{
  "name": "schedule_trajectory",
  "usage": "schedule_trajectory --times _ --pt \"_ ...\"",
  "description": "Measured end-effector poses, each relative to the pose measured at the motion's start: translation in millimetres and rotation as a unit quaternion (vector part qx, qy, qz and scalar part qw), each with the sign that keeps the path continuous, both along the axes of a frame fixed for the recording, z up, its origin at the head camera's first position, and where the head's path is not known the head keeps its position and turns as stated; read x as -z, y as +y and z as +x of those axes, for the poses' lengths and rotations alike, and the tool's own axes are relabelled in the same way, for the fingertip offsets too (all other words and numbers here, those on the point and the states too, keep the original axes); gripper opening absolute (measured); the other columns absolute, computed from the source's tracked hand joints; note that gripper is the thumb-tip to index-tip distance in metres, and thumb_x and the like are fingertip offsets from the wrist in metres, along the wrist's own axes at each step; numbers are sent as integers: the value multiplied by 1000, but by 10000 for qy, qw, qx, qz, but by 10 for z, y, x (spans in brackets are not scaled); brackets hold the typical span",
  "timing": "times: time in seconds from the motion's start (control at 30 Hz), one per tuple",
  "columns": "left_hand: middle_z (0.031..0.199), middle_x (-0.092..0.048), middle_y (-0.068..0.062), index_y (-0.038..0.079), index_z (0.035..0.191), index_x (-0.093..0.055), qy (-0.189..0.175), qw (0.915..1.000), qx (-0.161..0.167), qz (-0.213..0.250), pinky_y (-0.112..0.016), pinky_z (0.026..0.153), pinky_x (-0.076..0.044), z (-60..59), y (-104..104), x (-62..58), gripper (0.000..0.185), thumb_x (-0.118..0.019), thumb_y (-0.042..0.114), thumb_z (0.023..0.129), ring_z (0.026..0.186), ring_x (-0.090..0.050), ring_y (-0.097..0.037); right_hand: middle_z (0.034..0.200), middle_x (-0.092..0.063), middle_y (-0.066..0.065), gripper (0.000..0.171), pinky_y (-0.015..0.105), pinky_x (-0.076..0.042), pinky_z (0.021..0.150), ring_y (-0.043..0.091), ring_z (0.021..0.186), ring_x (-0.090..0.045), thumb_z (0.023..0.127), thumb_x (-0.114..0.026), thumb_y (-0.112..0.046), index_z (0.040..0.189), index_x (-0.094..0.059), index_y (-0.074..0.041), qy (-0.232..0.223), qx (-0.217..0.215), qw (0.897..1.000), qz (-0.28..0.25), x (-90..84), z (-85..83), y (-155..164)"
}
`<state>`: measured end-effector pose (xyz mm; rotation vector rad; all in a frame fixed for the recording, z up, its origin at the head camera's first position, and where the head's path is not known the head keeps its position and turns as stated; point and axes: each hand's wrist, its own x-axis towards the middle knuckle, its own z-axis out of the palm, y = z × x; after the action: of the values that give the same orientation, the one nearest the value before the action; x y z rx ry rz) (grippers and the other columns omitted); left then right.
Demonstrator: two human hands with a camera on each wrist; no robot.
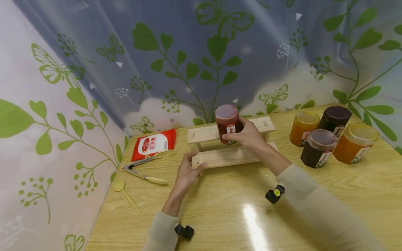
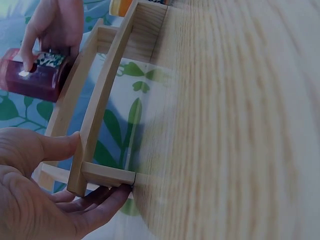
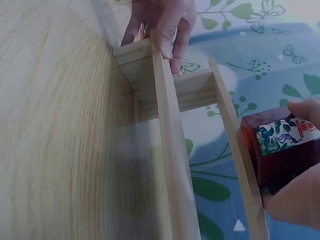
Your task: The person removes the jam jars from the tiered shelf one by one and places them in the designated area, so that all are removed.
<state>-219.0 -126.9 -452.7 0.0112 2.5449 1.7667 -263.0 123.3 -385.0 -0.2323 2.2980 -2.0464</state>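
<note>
A two-step wooden rack (image 1: 232, 158) stands on the table, with a low front board and a higher back board. My left hand (image 1: 187, 172) grips the left end of the lower board, thumb on top and fingers round the side, as the left wrist view shows. In my right hand (image 1: 251, 134) is a dark red jam jar (image 1: 226, 120) with a pale lid, held upright around its sides. The jar's base is at the middle of the upper board (image 3: 232, 135) and appears to touch it in the right wrist view.
Right of the rack stand several jars: an amber jar (image 1: 303, 129), a dark jar (image 1: 318, 148), a black-lidded jar (image 1: 335, 116) and an orange jar (image 1: 356, 144). At left lie a red-and-white packet (image 1: 154, 143), tongs (image 1: 138, 173) and a yellow spoon (image 1: 118, 185). A patterned curtain (image 1: 188, 52) hangs behind.
</note>
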Motion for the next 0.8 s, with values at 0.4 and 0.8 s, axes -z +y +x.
schedule_trajectory --times 0.4,0.8 --pt "152 -43 -29 0 146 -46 0 10000 39 49 -57 120 -31 0 14 -19 58 -74 10 97 147 -35 -43 143 -56 16 79 32 -51 100 25 125 -57 85 -85 -7 153 -46 -6 -111 64 9994 -331 -10 154 279" --pt "152 -43 -31 2 145 -47 -44 10000 22 -66 -58 119 -32 -8 -12 25 57 -74 11 97 147 -35 -45 149 -52 18 76 33 -50 102 23 125 -55 89 -82 -9 155 -43 -3 -88 167 9998 77 -135 387 606"
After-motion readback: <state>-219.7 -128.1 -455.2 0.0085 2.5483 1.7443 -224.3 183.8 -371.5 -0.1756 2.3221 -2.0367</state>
